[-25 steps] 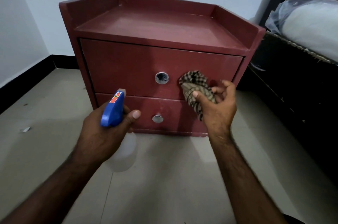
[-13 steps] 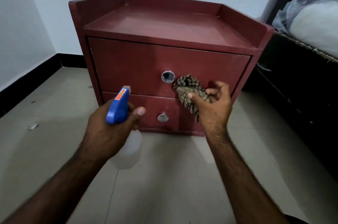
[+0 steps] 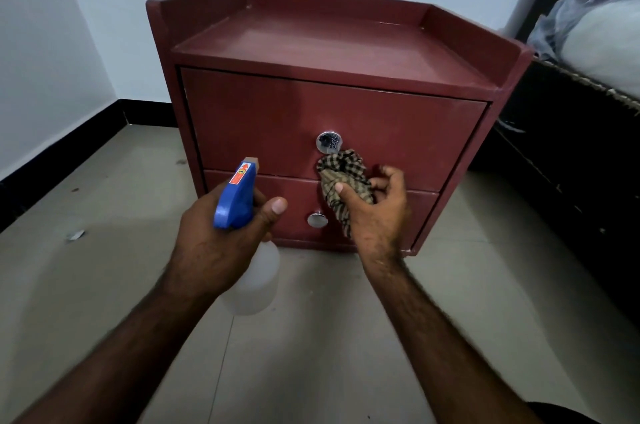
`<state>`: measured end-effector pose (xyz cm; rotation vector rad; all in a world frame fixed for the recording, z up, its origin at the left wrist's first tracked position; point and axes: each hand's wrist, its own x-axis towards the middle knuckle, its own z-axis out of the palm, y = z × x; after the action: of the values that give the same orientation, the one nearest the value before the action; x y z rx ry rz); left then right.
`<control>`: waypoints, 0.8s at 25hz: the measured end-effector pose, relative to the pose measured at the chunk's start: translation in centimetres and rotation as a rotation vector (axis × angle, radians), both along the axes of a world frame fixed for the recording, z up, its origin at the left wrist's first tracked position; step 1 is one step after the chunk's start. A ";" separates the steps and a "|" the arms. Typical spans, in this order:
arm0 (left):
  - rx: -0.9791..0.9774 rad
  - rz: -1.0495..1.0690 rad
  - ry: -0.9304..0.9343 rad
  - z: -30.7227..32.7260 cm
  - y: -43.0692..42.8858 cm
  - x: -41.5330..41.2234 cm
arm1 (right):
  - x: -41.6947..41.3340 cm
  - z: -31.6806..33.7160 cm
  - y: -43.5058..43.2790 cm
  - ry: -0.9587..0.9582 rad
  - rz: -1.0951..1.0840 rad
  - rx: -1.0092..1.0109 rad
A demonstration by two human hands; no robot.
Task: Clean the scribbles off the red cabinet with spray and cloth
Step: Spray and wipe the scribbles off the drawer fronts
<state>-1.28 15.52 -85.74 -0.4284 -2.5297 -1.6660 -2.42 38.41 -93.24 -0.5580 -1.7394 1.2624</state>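
Note:
A red cabinet [image 3: 263,118] with two drawers and round metal knobs stands on the floor against the wall. My left hand [image 3: 221,240] grips a spray bottle [image 3: 237,196] with a blue head and a clear body, its nozzle pointing at the drawer fronts. My right hand [image 3: 377,208] holds a bunched checked cloth [image 3: 341,177] against the lower edge of the top drawer, just below the upper knob [image 3: 328,141]. The lower knob [image 3: 317,219] shows between my hands. I cannot make out any scribbles on the drawer fronts.
A dark bed frame [image 3: 571,160] with a plastic-wrapped mattress [image 3: 599,32] stands close on the right of the cabinet. Grey floor tiles [image 3: 104,215] spread to the left, with a small scrap [image 3: 74,235] on them. White walls with a black skirting enclose the corner.
My right hand has carried the cloth leftward along the top drawer, from right of the knob to just under it. The camera view has shifted, so the cabinet sits further right in frame.

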 end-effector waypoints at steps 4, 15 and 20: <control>0.006 -0.008 0.013 0.1 0.0 0.2 | -0.5 -0.9 -2.2 -0.032 0.014 0.018; -0.035 -0.004 0.014 0.1 0.0 0.1 | 3.2 -0.6 4.5 -0.039 -0.106 -0.033; -0.038 -0.008 0.018 0.0 0.0 0.2 | 6.4 0.7 8.4 -0.010 -0.304 -0.090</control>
<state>-1.08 15.52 -85.72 -0.4550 -2.5539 -1.6123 3.94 46.85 -92.53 -0.8480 -1.5424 1.1255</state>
